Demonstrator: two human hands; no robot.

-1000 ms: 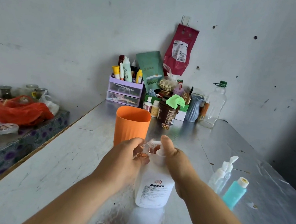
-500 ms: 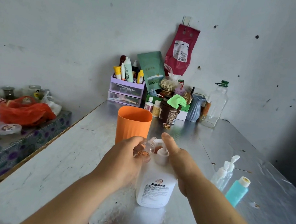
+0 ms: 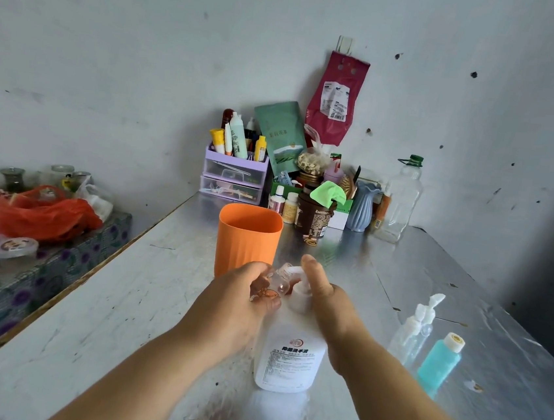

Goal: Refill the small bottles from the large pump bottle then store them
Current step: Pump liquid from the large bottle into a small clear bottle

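Observation:
A large white pump bottle (image 3: pixel 289 351) stands upright on the metal table (image 3: pixel 123 296) in front of me. My left hand (image 3: pixel 235 304) grips a small clear bottle (image 3: pixel 274 283), tilted with its mouth at the pump's spout. My right hand (image 3: pixel 330 304) rests on the pump head, thumb on top. To the right stand a small clear pump bottle (image 3: pixel 415 327) and a small turquoise bottle (image 3: pixel 439 360) with a white cap. An orange cup (image 3: pixel 248 237) stands just behind my hands.
At the back corner sit a purple drawer organiser (image 3: pixel 234 176) with tubes, a brown tub (image 3: pixel 314 217), a blue vase (image 3: pixel 364 207) and a clear plastic bottle (image 3: pixel 400 198). A red bag (image 3: pixel 43 212) and jars lie on a lower surface to the left.
Both hands stay at the pump head with the small bottle under the spout. The pump head sat lower one second ago and stands a little higher now.

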